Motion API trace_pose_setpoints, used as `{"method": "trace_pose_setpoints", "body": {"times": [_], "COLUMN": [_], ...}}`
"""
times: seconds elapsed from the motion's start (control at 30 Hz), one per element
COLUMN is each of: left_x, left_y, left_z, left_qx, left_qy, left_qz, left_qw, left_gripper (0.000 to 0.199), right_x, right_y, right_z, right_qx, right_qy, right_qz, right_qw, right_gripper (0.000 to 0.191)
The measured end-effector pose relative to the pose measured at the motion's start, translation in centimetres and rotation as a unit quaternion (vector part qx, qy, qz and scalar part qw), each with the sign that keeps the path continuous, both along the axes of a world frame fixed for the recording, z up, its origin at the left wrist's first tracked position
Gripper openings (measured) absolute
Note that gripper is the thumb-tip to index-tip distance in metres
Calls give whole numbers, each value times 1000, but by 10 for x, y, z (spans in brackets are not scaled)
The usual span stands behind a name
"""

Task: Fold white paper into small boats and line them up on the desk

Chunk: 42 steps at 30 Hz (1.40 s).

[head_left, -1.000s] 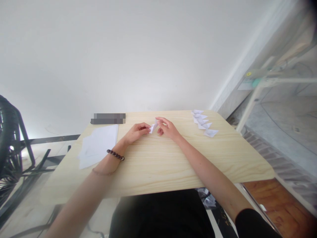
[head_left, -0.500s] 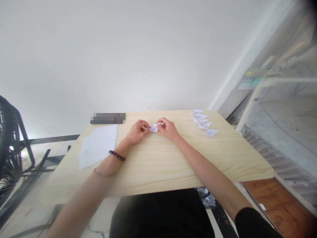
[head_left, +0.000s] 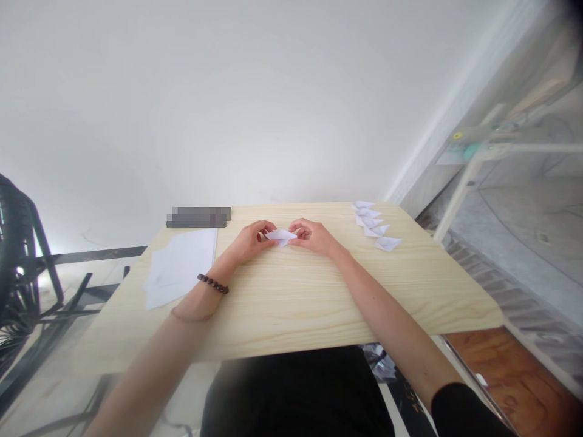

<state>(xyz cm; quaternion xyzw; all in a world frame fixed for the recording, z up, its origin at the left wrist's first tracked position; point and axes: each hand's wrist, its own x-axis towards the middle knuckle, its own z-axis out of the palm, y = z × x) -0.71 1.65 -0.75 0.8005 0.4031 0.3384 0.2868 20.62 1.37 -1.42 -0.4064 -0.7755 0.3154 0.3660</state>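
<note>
A small folded white paper piece (head_left: 281, 236), pointed at both ends, is held between my two hands over the middle of the table. My left hand (head_left: 252, 240) pinches its left end, and dark beads circle that wrist. At the right end, my right hand (head_left: 315, 237) has its thumb and fingers closed on the paper. Several folded white paper boats (head_left: 388, 244) stand in a slanting row to the right of my hands. White paper sheets (head_left: 180, 267) lie in an overlapping pile on the left.
The light wooden table (head_left: 291, 303) meets a white wall at the back. A dark blurred-out object (head_left: 199, 217) lies at its back left. Left of the table is a black chair (head_left: 34, 243); a white metal frame (head_left: 464, 188) stands at the right.
The folded paper has turned and now shows a wider, boat-like shape with both points visible. My right hand has shifted slightly right and its fingers are arched more.
</note>
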Motion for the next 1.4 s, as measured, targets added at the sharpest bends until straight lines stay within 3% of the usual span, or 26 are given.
{"method": "trace_pose_setpoints", "body": {"times": [0.2,0.5,0.7,1.03,1.23,1.4], "left_x": [-11,-16,-13,-11,-9,-8], "left_y": [7,7,7,6,3,2], "left_z": [-2,-2,-1,3,1,1], "left_qx": [-61,-87,-56,-8,-21,-15], "left_qy": [-49,-55,-48,-1,-33,-33], "left_qz": [-1,64,72,136,91,91], "left_qw": [997,993,995,991,995,995], "left_gripper": [38,37,35,29,33,30], "right_x": [3,6,5,0,5,6], "right_y": [1,10,13,11,15,18], "right_z": [0,-12,-14,-13,-17,-19], "right_qx": [-21,-38,-20,-14,-35,-84], "right_qy": [10,55,65,83,73,112], "right_qz": [5,-40,-76,-102,-133,-147], "right_qw": [1000,997,995,991,988,979], "right_gripper": [36,28,26,25,22,27]}}
